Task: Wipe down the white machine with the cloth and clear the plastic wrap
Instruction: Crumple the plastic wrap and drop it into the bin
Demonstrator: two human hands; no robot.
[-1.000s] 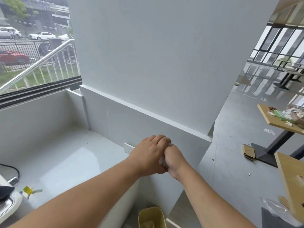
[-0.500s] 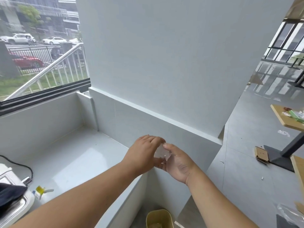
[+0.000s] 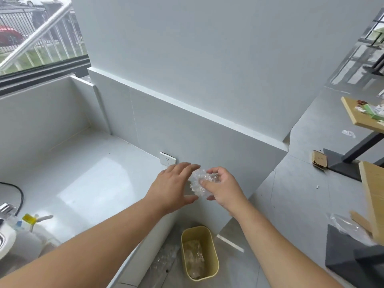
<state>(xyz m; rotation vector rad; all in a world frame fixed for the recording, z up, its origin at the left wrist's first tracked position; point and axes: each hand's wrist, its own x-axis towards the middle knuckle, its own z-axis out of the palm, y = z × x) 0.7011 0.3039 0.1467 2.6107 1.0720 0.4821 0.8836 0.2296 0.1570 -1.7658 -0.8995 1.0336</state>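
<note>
A crumpled ball of clear plastic wrap [image 3: 199, 182] sits between my two hands, above the counter's end. My right hand [image 3: 223, 187] grips the ball with curled fingers and thumb. My left hand [image 3: 174, 187] is just beside it with fingers straight, its fingertips at the wrap's left side. The white machine [image 3: 5, 239] shows only as a rounded edge at the far left. No cloth is in view.
A yellow bin [image 3: 199, 252] with clear wrap inside stands on the floor below my hands. More wrap [image 3: 164, 259] lies on the floor beside it. A wall socket [image 3: 168, 158] sits behind my left hand. Wooden tables [image 3: 366, 113] stand on the right.
My hands have drawn apart: the left one has let go and straightened, and the right one now holds the wrap ball alone. The view has tilted down toward the bin.
</note>
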